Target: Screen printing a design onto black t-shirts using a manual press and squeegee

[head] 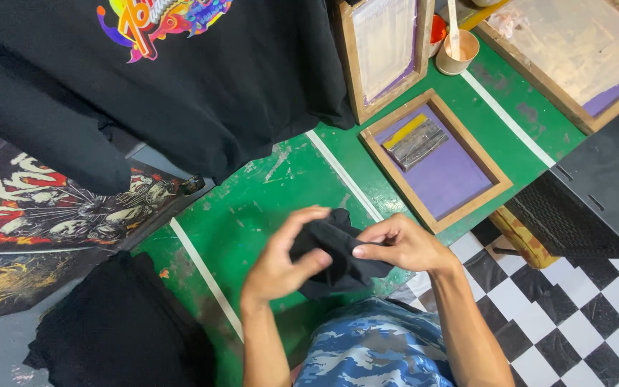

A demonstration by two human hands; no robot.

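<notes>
your left hand (281, 261) and right hand (402, 244) both pinch a bunched black cloth (334, 254) at lower centre of the frame, fingers curled closed on it (thumbs on top), above the green table (252, 208); a wooden-framed purple screen (435, 159) lies upper right.

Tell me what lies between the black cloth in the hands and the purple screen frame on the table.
Head view: only bare green table with a white stripe separates the black cloth from the purple screen frame.
</notes>
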